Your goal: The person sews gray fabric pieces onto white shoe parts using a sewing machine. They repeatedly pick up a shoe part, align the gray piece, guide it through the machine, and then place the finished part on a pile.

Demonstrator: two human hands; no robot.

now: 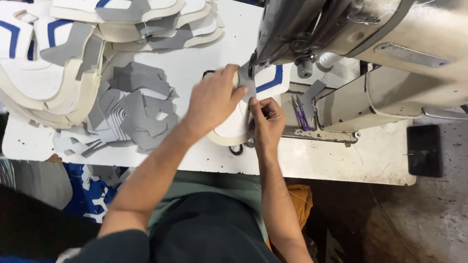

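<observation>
Here the left hand [212, 100] pinches a grey patch [245, 80] onto the white shoe piece [234, 129] at the sewing machine [351, 34]; the right hand [267, 122], just below, grips its edge, aligning before stitching on the bench [341, 160].

white shoe panel [243, 122] with blue stripe, cream edge, under machine. small grey patch [245, 80] on it. grey cut pieces [139, 109] heaped at left. far left stack of panels [58, 53]: white, cream rims, grey overlays, blue lines. table [341, 160] white, stained. sewing machine [380, 58] beige, metal parts. purple snips [301, 116] by machine. black pedal [424, 150] at right. blue-white scraps [95, 195] near left.
</observation>
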